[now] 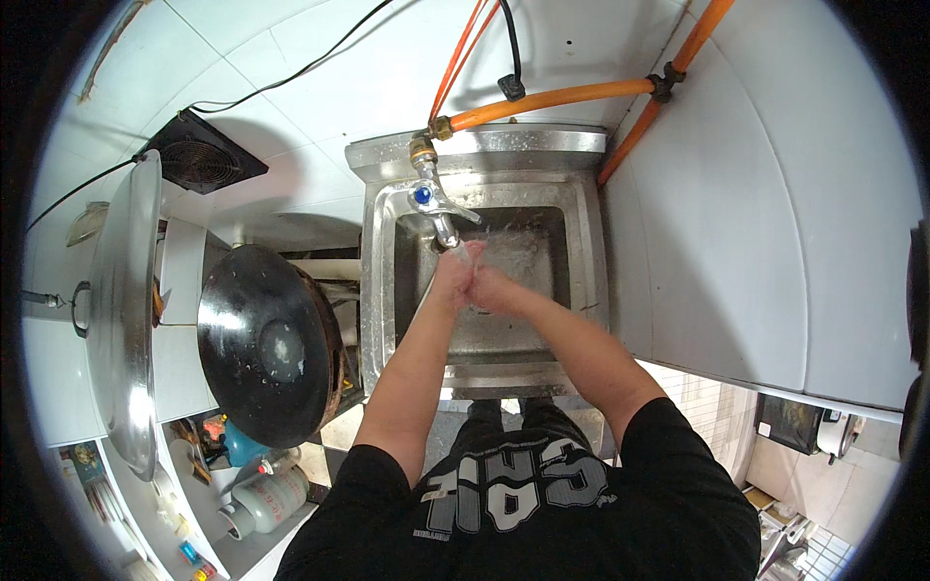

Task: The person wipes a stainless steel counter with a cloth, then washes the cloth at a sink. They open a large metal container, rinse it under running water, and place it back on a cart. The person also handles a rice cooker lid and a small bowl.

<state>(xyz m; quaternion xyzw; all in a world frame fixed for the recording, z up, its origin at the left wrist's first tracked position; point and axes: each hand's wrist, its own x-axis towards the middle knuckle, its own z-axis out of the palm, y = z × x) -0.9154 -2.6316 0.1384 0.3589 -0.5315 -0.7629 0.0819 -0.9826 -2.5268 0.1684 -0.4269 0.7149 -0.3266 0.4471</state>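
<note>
Both of my hands are together over the basin of a stainless steel sink [508,327], just below the spout of a metal faucet [429,196] with a blue-marked handle. Water runs from the spout onto them. My left hand [458,272] and my right hand [490,287] touch each other at the palms or fingers; the overlap and blur hide which fingers lie where. I see no object in either hand. Splashes show in the basin behind them.
Left of the sink stands a large black wok [265,345], and beyond it a big metal lid [131,312]. A gas cylinder [272,501] is low at the left. Orange pipe [552,98] runs along the wall above the sink. A white tiled wall [726,218] borders the right side.
</note>
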